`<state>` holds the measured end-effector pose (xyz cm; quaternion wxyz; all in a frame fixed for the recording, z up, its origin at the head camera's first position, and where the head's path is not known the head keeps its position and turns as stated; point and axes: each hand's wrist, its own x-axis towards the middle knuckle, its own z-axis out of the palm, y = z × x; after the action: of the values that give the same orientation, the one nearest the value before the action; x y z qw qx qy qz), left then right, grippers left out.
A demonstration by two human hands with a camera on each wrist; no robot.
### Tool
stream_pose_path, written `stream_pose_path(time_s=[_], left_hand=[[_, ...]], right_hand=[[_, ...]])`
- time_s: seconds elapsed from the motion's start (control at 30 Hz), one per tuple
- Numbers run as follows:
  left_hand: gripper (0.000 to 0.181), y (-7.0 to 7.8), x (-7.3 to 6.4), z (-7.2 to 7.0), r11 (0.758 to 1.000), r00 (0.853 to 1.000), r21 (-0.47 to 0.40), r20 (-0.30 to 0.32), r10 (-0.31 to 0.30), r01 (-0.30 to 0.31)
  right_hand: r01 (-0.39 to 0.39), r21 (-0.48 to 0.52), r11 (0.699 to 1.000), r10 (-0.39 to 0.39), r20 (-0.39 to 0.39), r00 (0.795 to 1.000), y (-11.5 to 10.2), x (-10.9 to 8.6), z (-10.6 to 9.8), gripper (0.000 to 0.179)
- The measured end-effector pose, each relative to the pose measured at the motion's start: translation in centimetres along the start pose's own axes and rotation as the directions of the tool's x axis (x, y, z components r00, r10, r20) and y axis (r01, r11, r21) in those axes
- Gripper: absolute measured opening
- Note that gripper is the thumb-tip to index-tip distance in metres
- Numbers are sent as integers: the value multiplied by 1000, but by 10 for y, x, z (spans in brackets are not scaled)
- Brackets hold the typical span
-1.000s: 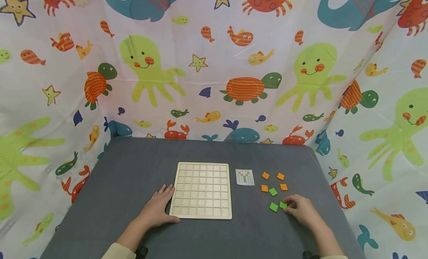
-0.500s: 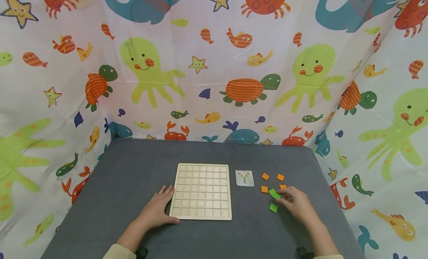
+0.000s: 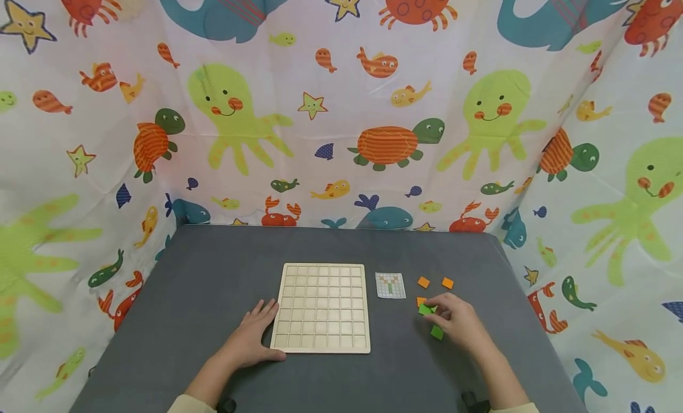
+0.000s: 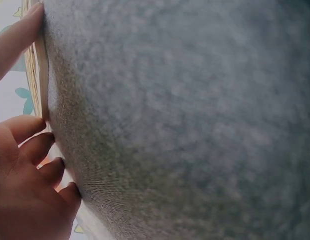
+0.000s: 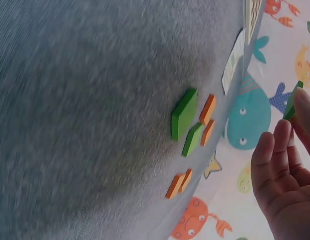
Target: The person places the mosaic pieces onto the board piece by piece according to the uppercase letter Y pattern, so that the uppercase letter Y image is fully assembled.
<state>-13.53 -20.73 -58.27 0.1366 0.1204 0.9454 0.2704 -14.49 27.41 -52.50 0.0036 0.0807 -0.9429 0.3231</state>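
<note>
My right hand (image 3: pixel 461 327) pinches a green square tile (image 5: pixel 293 104) between thumb and fingertips, lifted off the table in the right wrist view. Beneath it lie two more green tiles, the nearer one (image 5: pixel 184 115) fully visible and the other (image 5: pixel 192 140) mostly covered by the hand in the head view. At the left, my left hand (image 3: pixel 246 340) rests against a wooden grid board (image 3: pixel 322 308): its spread fingers touch the left side and its thumb the lower left corner. The board's square cells hold nothing.
Several orange tiles (image 3: pixel 447 283) lie beyond the right hand, one hidden behind it in the head view. Between board and tiles lies a small printed card (image 3: pixel 391 285) with a coloured grid pattern. A sea-animal curtain (image 3: pixel 341 211) borders the grey table (image 3: pixel 235 253).
My right hand has picked up a green tile from the table and carried it leftward and slightly away, over the other tiles. The left hand keeps its place at the board.
</note>
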Motion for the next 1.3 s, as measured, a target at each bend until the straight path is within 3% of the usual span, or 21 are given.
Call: stream_pose_path(time_s=[0.23, 0.67, 0.97, 1.3], left_hand=[[123, -1, 0, 4, 1000, 1000, -11, -11, -10, 10], [123, 1, 2, 4, 1000, 1000, -6, 1, -22, 22], [123, 2, -3, 2, 1000, 1000, -27, -3, -6, 5], [124, -4, 2, 5, 999, 999, -26, 9, -31, 31]], right_hand=[[109, 39, 993, -108, -21, 994, -13, 4, 13, 24], [154, 49, 987, -154, 2, 988, -30, 13, 39, 24], [244, 103, 964, -248, 23, 968, -53, 20, 57, 24], [268, 132, 954, -278, 63, 958, -71, 30, 80, 23]])
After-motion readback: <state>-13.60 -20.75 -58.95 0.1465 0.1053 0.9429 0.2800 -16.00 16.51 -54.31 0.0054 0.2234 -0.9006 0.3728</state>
